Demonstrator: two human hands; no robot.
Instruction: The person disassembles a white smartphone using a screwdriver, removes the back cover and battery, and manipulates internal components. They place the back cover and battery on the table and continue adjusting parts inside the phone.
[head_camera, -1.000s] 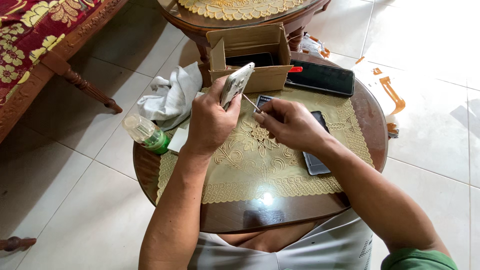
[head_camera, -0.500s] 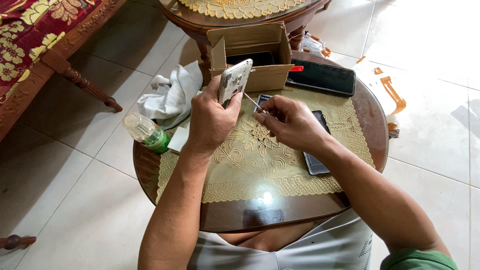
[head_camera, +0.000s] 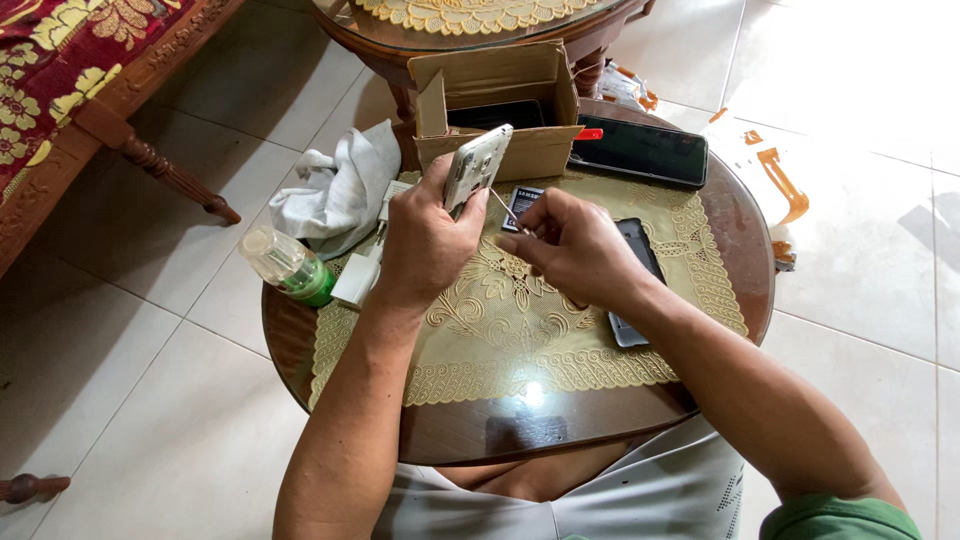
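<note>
White phone stands tilted above the tabletop, held up in the left hand; the fingers are wrapped closed around its lower part. Right hand is just beside it, its fingers pinched together on a thin stick whose tip points toward the phone. Behind the phone is an open cardboard box, near a dark tablet. A green bottle and white cloth lie to the left.
</note>
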